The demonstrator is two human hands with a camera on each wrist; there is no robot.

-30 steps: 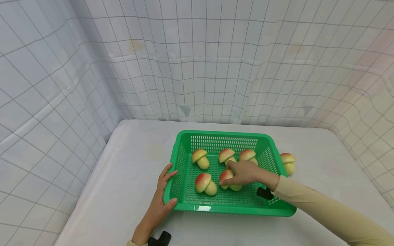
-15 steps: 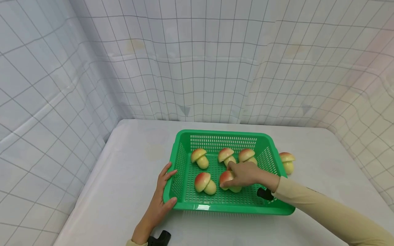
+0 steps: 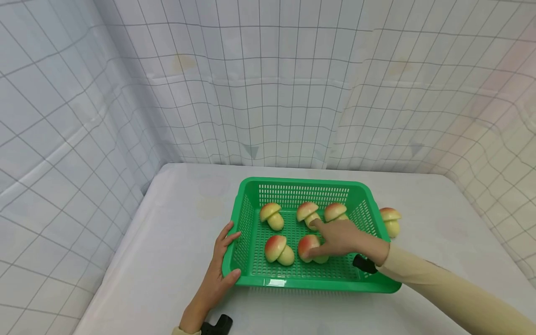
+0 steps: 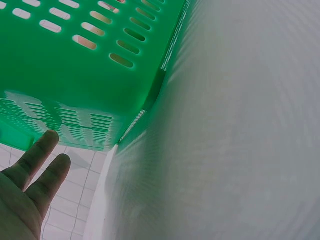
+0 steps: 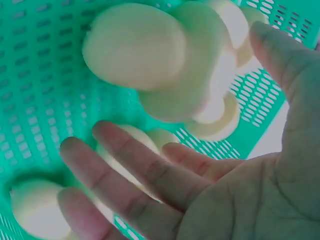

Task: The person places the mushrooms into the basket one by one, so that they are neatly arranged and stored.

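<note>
A green plastic basket holds several toy mushrooms with red-yellow caps and pale stems. My right hand is inside it, over the front mushroom on the right, partly covering that mushroom's stem. In the right wrist view, the fingers of my right hand are spread and loose, apart from the large mushroom in front of the palm. At the basket's left end, my left hand rests on the rim with its thumb by the front corner. Two straight fingers show beside the basket wall in the left wrist view.
One more mushroom lies on the white table, just outside the basket's right end. White grid-patterned curtains enclose the table at the back and both sides.
My right hand has loosened from the front right mushroom and drawn slightly to the right, its fingers spreading. That mushroom stays in the basket. The left hand has not visibly moved.
</note>
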